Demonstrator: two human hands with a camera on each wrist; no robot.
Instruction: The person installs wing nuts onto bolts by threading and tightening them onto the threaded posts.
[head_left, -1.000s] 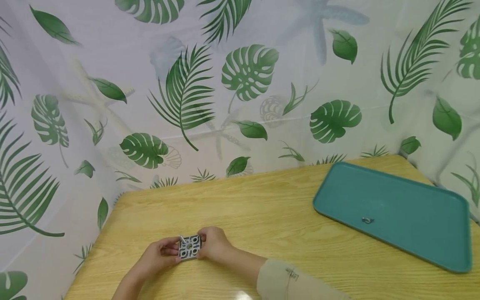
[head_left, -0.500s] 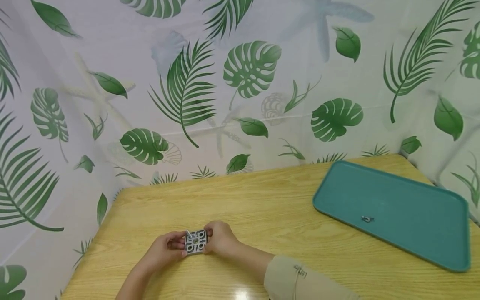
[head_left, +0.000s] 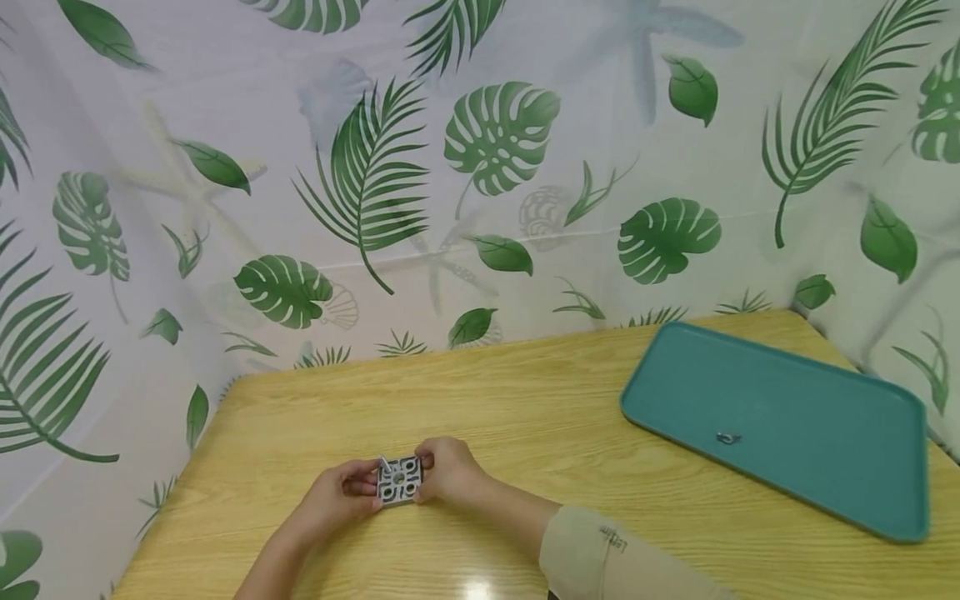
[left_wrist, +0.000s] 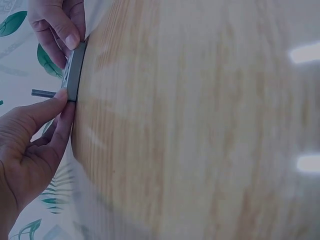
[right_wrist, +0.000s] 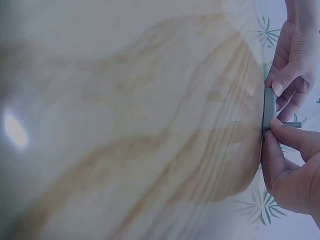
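Observation:
Between both hands is a small square metal plate (head_left: 400, 492) with several round holes and raised ribs on its upper face. A threaded bolt (head_left: 385, 465) stands up from its far left corner. My left hand (head_left: 335, 502) pinches the plate's left edge between thumb and fingers. At the opposite edge, my right hand (head_left: 456, 477) pinches it too. From the side, the left wrist view shows the plate (left_wrist: 75, 75) edge-on, with the bolt (left_wrist: 43, 93) sticking out. The plate (right_wrist: 269, 110) also appears edge-on in the right wrist view. Fingertips hide parts of its edges.
A teal tray (head_left: 810, 400) lies on the right of the wood-grain table (head_left: 510, 417). One small metal piece of hardware (head_left: 727, 437) rests in it, too small to make out. Behind the table hangs a leaf-printed cloth (head_left: 420, 167).
Both hands have shifted slightly right and away from me, carrying the plate along. Their grips look the same. The head view has moved a little; the tray and hardware have stayed put.

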